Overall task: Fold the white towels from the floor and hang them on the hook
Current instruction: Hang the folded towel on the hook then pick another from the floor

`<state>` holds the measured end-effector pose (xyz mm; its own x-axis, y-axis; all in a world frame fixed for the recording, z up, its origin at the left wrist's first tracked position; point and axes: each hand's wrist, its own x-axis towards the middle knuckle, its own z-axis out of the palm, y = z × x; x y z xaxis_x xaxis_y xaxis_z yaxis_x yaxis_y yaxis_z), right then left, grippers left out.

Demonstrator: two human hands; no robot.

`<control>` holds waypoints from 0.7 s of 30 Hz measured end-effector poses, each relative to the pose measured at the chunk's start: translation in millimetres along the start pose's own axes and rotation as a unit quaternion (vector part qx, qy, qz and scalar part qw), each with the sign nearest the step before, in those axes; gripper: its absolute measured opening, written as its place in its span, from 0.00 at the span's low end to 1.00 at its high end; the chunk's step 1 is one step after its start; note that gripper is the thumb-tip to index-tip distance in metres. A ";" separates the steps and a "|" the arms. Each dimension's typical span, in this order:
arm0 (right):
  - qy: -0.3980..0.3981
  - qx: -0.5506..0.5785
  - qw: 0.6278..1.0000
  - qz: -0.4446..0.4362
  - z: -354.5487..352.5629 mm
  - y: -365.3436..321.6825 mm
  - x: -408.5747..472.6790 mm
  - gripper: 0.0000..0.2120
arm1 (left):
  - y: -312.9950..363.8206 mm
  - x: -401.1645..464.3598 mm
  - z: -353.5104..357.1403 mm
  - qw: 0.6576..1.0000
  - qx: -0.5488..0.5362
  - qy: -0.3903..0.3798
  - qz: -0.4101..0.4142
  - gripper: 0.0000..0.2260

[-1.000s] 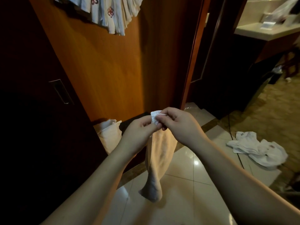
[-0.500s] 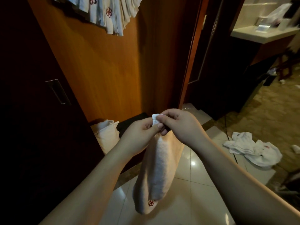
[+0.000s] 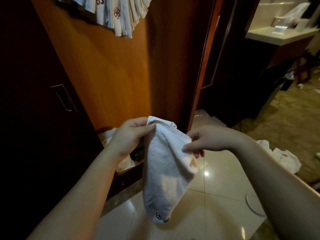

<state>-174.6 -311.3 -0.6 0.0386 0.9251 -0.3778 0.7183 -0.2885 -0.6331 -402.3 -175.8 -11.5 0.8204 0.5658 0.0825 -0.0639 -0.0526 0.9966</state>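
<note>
We've got one white hand towel (image 3: 164, 172) up in front of us, hanging over the glossy tile floor (image 3: 216, 196). Left hand (image 3: 131, 137) pinches its top corner between thumb and curled fingers. Right hand (image 3: 206, 141) pinches the hem just beside that, a little lower, thumb and forefinger on the edge, other fingers loosely curled. The two grips are near each other, so the cloth droops as a narrow bunched cone, with its small embroidered logo at the bottom tip.

Handling, our read: light, soft terry, zero stiffness, so it takes whatever shape gravity gives it. Not slippery or fragile. A fingertip pinch on the stitched hem should hold. The best grip points are the two corners of one short edge; spread apart, they'd let it fall flat for folding. Looks like we're on the spread-out step, fold not yet made.

More towels on the floor (image 3: 284, 156) lie crumpled to the right, well apart from us, at the edge of the carpet. Another pale bundle (image 3: 110, 135) sits low by the wardrobe, behind the left hand. Hung towels (image 3: 121, 14) with red flower marks are bunched high on the wood panel (image 3: 103, 75); the hook itself is hidden under them.
</note>
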 end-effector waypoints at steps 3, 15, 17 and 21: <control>-0.014 -0.135 0.990 0.028 4.9 11.9 9.5 0.08 | 5.6 -0.5 -13.0 1.000 0.008 0.019 -0.002 0.10; 0.334 -0.243 0.909 -0.065 -6.7 27.3 10.3 0.16 | 5.2 -11.9 -51.1 0.991 0.039 0.127 0.033 0.11; 0.349 -0.137 0.924 -0.077 0.2 24.1 9.5 0.09 | 4.5 -12.9 -50.4 0.990 0.024 0.131 0.039 0.10; 0.411 0.009 0.908 -0.081 7.1 21.9 13.4 0.07 | 0.7 -8.6 -50.7 0.989 -0.014 0.140 0.051 0.09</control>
<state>-163.3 -307.0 -24.4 0.4446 0.8257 0.3472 0.7491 -0.1303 -0.6495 -438.2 -139.0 -11.2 0.6202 0.7640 0.1781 -0.1571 -0.1015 0.9824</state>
